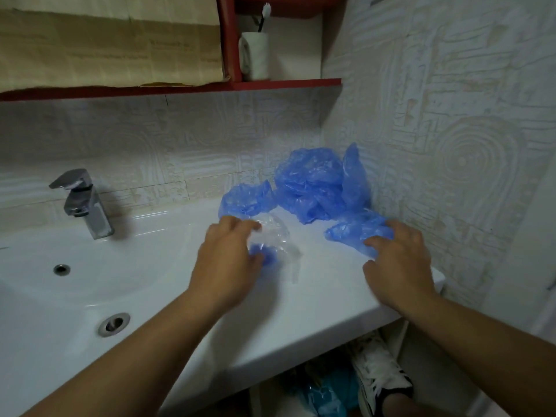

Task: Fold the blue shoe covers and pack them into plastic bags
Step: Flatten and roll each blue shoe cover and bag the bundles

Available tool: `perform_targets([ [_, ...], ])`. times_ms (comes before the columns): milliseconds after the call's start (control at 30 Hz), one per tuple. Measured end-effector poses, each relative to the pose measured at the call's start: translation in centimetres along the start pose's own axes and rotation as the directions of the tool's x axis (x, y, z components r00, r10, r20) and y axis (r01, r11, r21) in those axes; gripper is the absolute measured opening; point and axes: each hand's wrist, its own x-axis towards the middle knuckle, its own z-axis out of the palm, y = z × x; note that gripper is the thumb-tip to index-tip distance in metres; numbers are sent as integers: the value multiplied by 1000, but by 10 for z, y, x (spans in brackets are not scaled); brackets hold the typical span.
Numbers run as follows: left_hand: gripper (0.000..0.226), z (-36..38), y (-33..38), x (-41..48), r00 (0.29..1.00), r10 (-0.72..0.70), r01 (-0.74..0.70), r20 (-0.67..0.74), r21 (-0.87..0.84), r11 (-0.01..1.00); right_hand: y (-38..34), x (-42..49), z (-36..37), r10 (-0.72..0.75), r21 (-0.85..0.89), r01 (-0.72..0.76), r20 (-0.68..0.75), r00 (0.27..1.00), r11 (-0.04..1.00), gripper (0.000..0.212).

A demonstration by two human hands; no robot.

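Your left hand [228,260] grasps bagged cover [270,248] | right hand [400,260] released over loose cover [355,233] | next: fold it.

Counts, located relative to tap [82,203]: blue shoe covers, loose, right of tap, 3 clumps [313,185]; exact number per clump indeterminate. Clear plastic bag [275,239] right of tap: 1. Hands: 2.

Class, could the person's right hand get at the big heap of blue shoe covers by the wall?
Probably yes: the right hand rests on a nearer shoe cover, and the heap lies just beyond it, uncovered.
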Motion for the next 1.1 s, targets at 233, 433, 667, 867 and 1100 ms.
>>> perform_targets([
  [233, 33, 36, -17, -24, 937, 65, -88, 344, 51, 995, 7, 2, 7, 86, -164, -42, 269, 959, 986, 43],
  [433, 48, 32, -6, -25, 977, 74, -41, 199, -166, 985, -26, -15, -13, -355, 171, 350, -5, 935, 921, 46],
  [667, 44, 6, 34, -30, 798, -207, 575, 566, -818, -18, -72, -57, -66, -795, 395, 695, 213, 568, 602, 47],
  [867, 24, -6, 27, -33, 854, -328, 440, 404, -897, 40, -86, -63, -87, -667, 683, 417, 137, 733, 599, 19],
  [1100, 33, -35, 23, -58, 893, -130, 429, 432, -902, -47, -70, -42, -73, -74, 774, -475, 550, 832, 418, 50],
])
